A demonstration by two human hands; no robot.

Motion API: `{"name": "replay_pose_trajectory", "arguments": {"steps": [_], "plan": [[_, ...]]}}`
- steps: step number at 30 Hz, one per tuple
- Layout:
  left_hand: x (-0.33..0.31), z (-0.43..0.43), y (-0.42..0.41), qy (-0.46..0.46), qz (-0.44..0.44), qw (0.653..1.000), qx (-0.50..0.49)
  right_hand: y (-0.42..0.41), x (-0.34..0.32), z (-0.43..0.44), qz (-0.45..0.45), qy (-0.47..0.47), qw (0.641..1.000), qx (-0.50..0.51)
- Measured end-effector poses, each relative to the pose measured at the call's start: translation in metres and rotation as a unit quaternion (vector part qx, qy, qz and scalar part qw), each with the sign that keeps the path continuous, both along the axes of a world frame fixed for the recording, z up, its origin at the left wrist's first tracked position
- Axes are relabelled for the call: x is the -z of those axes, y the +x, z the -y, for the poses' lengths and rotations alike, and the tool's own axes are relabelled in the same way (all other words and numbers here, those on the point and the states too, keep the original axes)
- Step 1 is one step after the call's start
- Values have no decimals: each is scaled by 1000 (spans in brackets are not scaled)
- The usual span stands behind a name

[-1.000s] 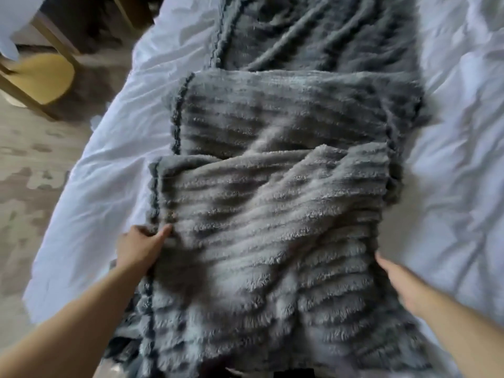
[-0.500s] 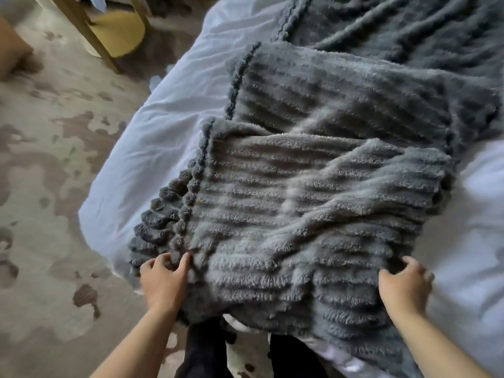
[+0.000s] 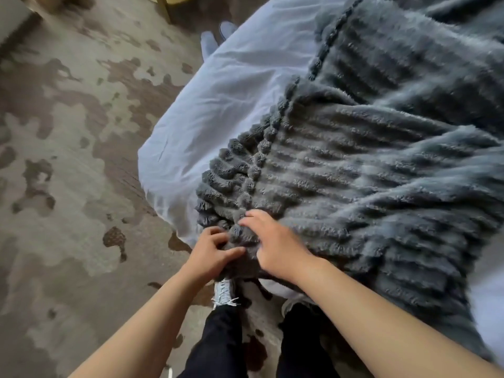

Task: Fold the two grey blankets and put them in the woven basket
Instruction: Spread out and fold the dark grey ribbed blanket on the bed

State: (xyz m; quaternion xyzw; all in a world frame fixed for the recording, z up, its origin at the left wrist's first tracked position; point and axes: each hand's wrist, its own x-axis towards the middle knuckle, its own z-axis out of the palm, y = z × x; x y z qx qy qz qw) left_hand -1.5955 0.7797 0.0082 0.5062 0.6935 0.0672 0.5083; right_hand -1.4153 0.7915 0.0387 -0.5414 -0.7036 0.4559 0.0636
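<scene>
**Both hands at near corner of grey blanket**

Where the ribbed edge bunches at the bed's near corner, the left hand [image 3: 211,253] is curled shut around a wad of the grey blanket [image 3: 381,186], thumb across the top. Right hand [image 3: 275,246] lies just beside it, fingers [image 3: 252,218] loosely spread and pressing flat on the same bunched pile; whether it grips anything I cannot tell. Blanket is fluffy, ribbed, stacked in overlapping folded layers on the white sheet [image 3: 231,91]. Its right and far parts are cut off by the frame; its right portion is motion-blurred. Patterned floor [image 3: 68,159] at left.
</scene>
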Motion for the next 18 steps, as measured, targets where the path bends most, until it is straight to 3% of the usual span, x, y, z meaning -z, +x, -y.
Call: {"name": "replay_pose_trajectory", "arguments": {"steps": [3,5,7,9,12,16,18], "plan": [[-7,0,-7,-57,182,963,-187,-26,7,2,113,-46,986,-114],[-12,-4,-10,-72,214,930,-290,-29,6,-2,164,-50,973,-153],[-13,-10,-16,-131,213,898,-361,-29,-3,-7,167,-55,976,-125],[-21,-16,-25,-251,244,876,-331,-29,-19,-8,143,-66,987,-40],[-49,-22,-40,-409,219,872,-158,-28,-53,-7,123,-75,989,44],[-98,-27,-61,-448,254,856,-47,-29,-104,-4,159,-44,985,42],[-115,-30,-65,-376,303,874,-55,-31,-126,-1,159,-28,986,48]]}}
